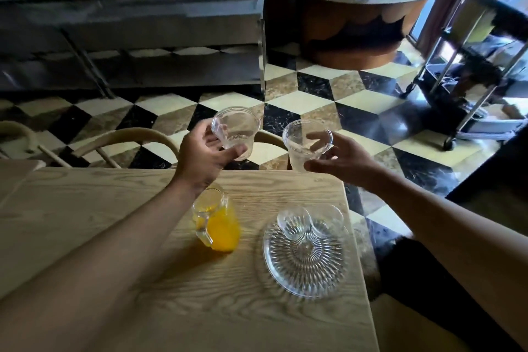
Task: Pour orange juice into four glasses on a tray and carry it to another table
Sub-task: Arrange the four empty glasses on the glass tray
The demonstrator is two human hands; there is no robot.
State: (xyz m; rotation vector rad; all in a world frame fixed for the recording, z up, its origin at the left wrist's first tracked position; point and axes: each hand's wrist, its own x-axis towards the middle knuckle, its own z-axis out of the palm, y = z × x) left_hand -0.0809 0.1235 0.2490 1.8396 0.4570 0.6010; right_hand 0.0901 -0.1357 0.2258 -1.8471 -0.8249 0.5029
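My left hand (204, 156) grips an empty clear glass (237, 130), held up beyond the far edge of the wooden table (85, 223). Beside it my right hand (343, 160) grips a second empty clear glass (307, 143) at about the same height. Below them a round cut-glass tray (305, 263) lies near the table's right edge. Two more empty glasses (294, 221) (328, 218) stand side by side on the tray's far part. A glass jug of orange juice (218, 223) stands left of the tray, partly under my left forearm.
Curved wooden chair backs (125, 137) stand at the table's far edge. Beyond lies a checkered tile floor (314, 88), a round wooden side table (357, 8) at the back, a long dark counter (128, 37) on the left and a metal trolley (471, 66) on the right.
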